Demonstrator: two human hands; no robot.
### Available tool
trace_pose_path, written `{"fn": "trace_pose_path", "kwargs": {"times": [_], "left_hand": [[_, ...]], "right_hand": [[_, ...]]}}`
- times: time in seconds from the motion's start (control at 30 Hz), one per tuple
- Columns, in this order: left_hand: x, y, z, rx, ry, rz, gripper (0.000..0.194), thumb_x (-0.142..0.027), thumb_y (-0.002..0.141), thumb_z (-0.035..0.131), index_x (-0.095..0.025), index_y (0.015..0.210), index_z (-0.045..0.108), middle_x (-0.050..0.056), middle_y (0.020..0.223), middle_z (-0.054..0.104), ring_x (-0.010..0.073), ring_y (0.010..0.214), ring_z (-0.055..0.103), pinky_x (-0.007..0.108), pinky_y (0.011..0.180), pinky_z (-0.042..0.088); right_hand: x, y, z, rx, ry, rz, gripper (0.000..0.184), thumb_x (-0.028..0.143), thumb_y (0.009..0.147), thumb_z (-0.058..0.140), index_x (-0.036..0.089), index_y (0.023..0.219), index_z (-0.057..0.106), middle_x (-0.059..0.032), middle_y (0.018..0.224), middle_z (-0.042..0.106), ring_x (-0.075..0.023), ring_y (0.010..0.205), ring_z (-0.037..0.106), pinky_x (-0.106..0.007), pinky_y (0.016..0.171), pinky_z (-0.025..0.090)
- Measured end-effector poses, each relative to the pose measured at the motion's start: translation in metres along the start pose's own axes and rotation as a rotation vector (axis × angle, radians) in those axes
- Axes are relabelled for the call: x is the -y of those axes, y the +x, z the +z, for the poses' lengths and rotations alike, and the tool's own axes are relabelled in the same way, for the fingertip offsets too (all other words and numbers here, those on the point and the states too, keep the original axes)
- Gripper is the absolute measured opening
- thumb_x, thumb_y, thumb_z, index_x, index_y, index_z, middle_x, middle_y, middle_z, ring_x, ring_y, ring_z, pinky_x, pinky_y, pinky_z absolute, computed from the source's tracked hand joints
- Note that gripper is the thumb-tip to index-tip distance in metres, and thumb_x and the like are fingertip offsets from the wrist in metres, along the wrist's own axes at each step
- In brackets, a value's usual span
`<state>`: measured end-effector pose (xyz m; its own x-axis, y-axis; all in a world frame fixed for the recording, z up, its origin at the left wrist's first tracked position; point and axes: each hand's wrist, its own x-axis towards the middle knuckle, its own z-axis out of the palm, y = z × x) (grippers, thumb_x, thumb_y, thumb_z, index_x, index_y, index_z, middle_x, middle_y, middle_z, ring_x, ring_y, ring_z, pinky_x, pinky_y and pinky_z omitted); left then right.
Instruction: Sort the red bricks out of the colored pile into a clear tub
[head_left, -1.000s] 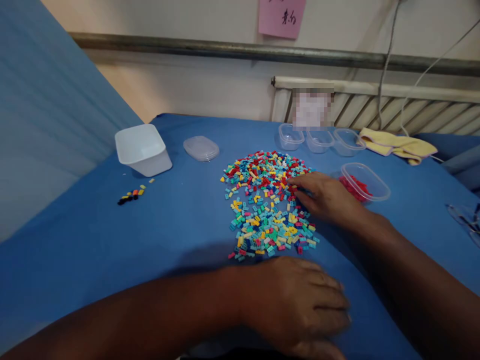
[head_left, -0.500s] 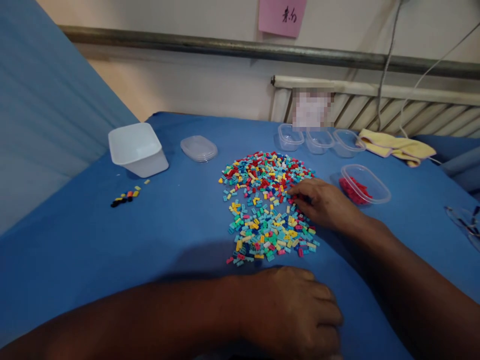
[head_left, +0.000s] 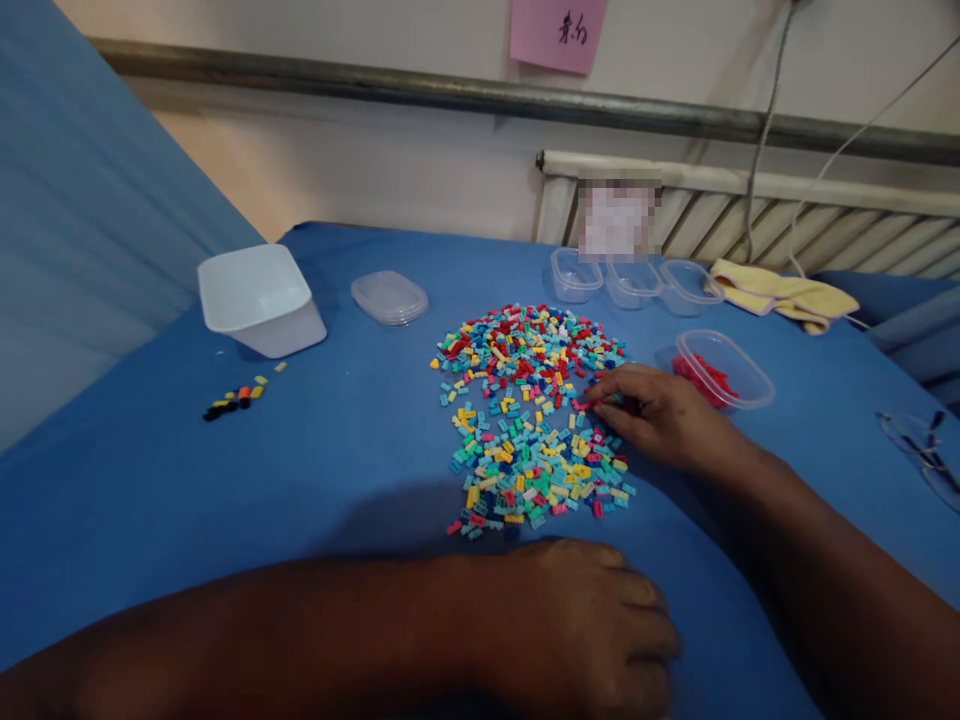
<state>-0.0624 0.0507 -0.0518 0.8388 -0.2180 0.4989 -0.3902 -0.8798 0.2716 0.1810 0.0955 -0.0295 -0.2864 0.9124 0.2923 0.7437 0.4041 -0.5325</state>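
A broad pile of small toy bricks [head_left: 536, 470] in many colours lies spread on the blue cloth, with more red ones in its far half. At the pile's right edge, my right hand [head_left: 660, 415] pinches a red toy brick between thumb and index finger; the other fingers curl out of sight. My left hand [head_left: 577, 630] rests in front of the pile, back up, fingers curled under and closed. Its palm and fingertips are hidden. Just beyond my right hand stands a clear tub [head_left: 731, 375] with red bricks inside.
Several clear tubs [head_left: 634, 285] line the back beside a yellow cloth [head_left: 784, 295]. Clear lids [head_left: 390, 298] and a white bin [head_left: 262, 300] stand left. A few yellow, orange and black pieces [head_left: 240, 395] lie near the bin. Eyeglasses [head_left: 926, 455] rest at right.
The fingers of my right hand have moved slightly and sit a little more apart from the pile. My left hand stays in place. The view has shifted slightly to the right.
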Motion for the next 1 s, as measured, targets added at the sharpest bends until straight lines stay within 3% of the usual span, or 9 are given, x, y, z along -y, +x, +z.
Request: {"fn": "trace_pose_path", "kwargs": {"times": [0.17, 0.37, 0.43, 0.5, 0.6, 0.67, 0.77, 1.0], "left_hand": [[0.0, 0.001, -0.003, 0.035, -0.008, -0.008, 0.034, -0.034, 0.111, 0.055, -0.018, 0.089, 0.074, 0.004, 0.097, 0.074, 0.0189, 0.099, 0.068, 0.039, 0.074, 0.05], [0.0, 0.001, -0.001, 0.015, 0.002, 0.008, 0.035, -0.036, 0.111, 0.057, -0.018, 0.085, 0.072, 0.005, 0.096, 0.073, 0.0194, 0.096, 0.068, 0.039, 0.073, 0.049], [0.0, 0.001, -0.001, 0.016, 0.009, 0.002, 0.033, -0.035, 0.11, 0.058, -0.017, 0.085, 0.071, 0.005, 0.095, 0.072, 0.0193, 0.095, 0.067, 0.039, 0.072, 0.048], [0.0, 0.001, -0.002, 0.016, 0.011, -0.005, 0.031, -0.034, 0.11, 0.059, -0.017, 0.086, 0.071, 0.004, 0.094, 0.071, 0.0195, 0.095, 0.066, 0.039, 0.072, 0.048], [0.0, 0.0, -0.002, 0.034, 0.004, -0.008, 0.029, -0.033, 0.109, 0.06, -0.017, 0.087, 0.071, 0.004, 0.096, 0.071, 0.02, 0.096, 0.066, 0.039, 0.072, 0.047], [0.0, 0.0, -0.003, 0.047, 0.009, -0.02, 0.03, -0.033, 0.11, 0.057, -0.017, 0.089, 0.071, 0.004, 0.096, 0.071, 0.0203, 0.097, 0.065, 0.04, 0.073, 0.048], [0.0, 0.001, -0.004, 0.073, 0.015, -0.037, 0.026, -0.031, 0.109, 0.057, -0.017, 0.091, 0.071, 0.004, 0.097, 0.07, 0.0209, 0.098, 0.065, 0.04, 0.074, 0.048], [0.0, 0.003, -0.01, 0.192, -0.045, -0.02, 0.023, -0.029, 0.106, 0.056, -0.016, 0.1, 0.074, 0.006, 0.103, 0.07, 0.0225, 0.103, 0.065, 0.042, 0.077, 0.05]], "right_hand": [[0.005, -0.007, -0.016, -0.145, -0.012, 0.104, 0.027, 0.034, 0.104, 0.065, 0.024, 0.125, 0.079, -0.0062, 0.101, 0.082, -0.0211, 0.077, 0.072, -0.034, 0.07, 0.057], [-0.028, -0.023, -0.069, -0.495, -0.402, 0.324, 0.03, 0.042, 0.1, 0.07, 0.021, 0.117, 0.082, -0.0108, 0.091, 0.08, -0.0263, 0.073, 0.071, -0.042, 0.071, 0.056], [-0.042, -0.027, -0.079, -0.46, -0.527, 0.365, 0.031, 0.043, 0.101, 0.067, 0.02, 0.113, 0.083, -0.0156, 0.096, 0.081, -0.0304, 0.075, 0.071, -0.047, 0.071, 0.055], [-0.047, -0.027, -0.077, -0.417, -0.564, 0.318, 0.031, 0.043, 0.102, 0.065, 0.02, 0.112, 0.082, -0.0178, 0.102, 0.081, -0.0315, 0.077, 0.071, -0.048, 0.073, 0.054], [-0.033, -0.017, -0.052, -0.377, -0.451, 0.128, 0.025, 0.036, 0.104, 0.064, 0.021, 0.113, 0.081, -0.0134, 0.105, 0.082, -0.0293, 0.085, 0.074, -0.045, 0.079, 0.057], [-0.016, -0.007, -0.028, -0.223, -0.326, 0.026, 0.022, 0.032, 0.107, 0.062, 0.024, 0.113, 0.081, -0.0096, 0.104, 0.083, -0.0276, 0.092, 0.076, -0.043, 0.084, 0.059], [0.001, 0.004, -0.002, -0.027, -0.292, 0.009, 0.021, 0.029, 0.107, 0.063, 0.024, 0.114, 0.082, -0.0095, 0.107, 0.083, -0.0282, 0.1, 0.078, -0.041, 0.086, 0.06], [0.0, 0.007, 0.003, 0.087, -0.371, 0.001, 0.016, 0.029, 0.105, 0.067, 0.024, 0.109, 0.081, -0.0083, 0.099, 0.079, -0.0274, 0.095, 0.074, -0.037, 0.079, 0.054]]}}
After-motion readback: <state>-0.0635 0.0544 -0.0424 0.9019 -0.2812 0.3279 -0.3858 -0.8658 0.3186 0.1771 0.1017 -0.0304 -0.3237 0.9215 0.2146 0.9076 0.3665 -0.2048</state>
